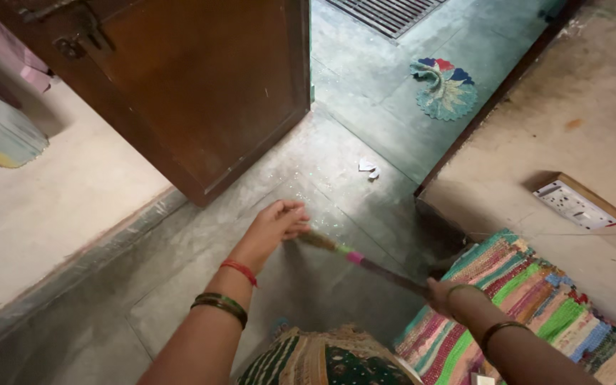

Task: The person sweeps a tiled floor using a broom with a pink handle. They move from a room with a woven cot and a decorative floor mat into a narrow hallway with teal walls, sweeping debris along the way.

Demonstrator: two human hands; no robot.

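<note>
My left hand (276,224) reaches forward over the grey floor, its fingers curled at the bristle end of a broom (351,255). The broom is blurred, with a pink band where the straw meets its dark handle. My right hand (440,294) grips the lower end of that handle, beside a striped rag rug (536,306). Bangles and a red thread sit on my left wrist, and bangles on my right. Small white paper scraps (368,168) lie on the floor ahead of my left hand, near the doorway.
A brown wooden door (201,85) stands open at the upper left. A pale wall (44,207) runs on the left, another on the right with a white switch box (575,203). A painted floor motif (445,89) and a metal grate (386,13) lie beyond.
</note>
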